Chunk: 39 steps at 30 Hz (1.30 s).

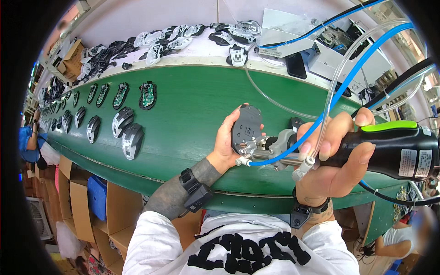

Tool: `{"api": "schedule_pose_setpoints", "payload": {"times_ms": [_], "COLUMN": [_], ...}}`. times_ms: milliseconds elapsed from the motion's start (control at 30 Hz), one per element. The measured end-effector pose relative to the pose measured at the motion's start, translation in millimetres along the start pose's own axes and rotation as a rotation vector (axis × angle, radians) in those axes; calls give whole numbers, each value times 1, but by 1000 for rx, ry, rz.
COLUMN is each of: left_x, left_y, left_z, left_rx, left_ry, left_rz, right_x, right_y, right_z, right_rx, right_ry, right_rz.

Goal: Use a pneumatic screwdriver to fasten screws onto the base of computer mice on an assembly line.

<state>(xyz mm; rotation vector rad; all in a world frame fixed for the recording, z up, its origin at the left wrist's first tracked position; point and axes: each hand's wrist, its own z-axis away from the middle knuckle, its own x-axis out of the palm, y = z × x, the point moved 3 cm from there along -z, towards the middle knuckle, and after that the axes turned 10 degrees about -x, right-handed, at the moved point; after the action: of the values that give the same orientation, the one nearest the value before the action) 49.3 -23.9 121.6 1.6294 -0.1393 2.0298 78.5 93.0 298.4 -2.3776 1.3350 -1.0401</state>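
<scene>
My left hand (223,142) is closed around a dark grey computer-mouse base (247,126), its screw-holed underside turned up. My right hand (341,153) grips a black electric screwdriver (389,149) with a bright green lever. The driver lies sideways, and its metal nose (275,149) reaches the lower right edge of the mouse base. Whether the bit touches a screw cannot be made out. A blue air hose (350,94) and a clear tube (331,87) run to the nose fittings. On the left stand grey-and-black mouse shells (133,140) and, behind them, mouse bases with green circuit boards (147,95).
The green conveyor belt (192,96) runs leftward. Along its far side a white ledge (197,57) carries piled shells, a black phone (296,66) and white boxes (286,32). Cardboard boxes (82,201) stand below at left. Other people (30,140) are at the far left and lower right.
</scene>
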Motion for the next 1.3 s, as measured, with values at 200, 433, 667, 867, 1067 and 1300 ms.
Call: {"api": "schedule_pose_setpoints", "payload": {"times_ms": [200,433,667,867,1067,1300], "left_x": [9,-32,-82,-35,-73,-68], "left_y": [29,154,186,239,259,260], "left_z": [9,144,168,85,51,48], "left_rx": [208,730,657,672,253,120], "left_ry": [185,1055,1361,1504,1676,1608], "left_rz": [-1116,-2520,-2193,-2116,-2107,-2183], "right_x": [-8,-33,-27,-26,-25,-25], "right_y": [-11,-20,-15,-21,-22,-19], "right_z": [-10,-29,-34,-32,-31,-34], "right_rx": [79,23,10,-13,-28,-31], "right_ry": [18,64,39,72,45,49], "right_rz": [86,107,123,140,139,183]}}
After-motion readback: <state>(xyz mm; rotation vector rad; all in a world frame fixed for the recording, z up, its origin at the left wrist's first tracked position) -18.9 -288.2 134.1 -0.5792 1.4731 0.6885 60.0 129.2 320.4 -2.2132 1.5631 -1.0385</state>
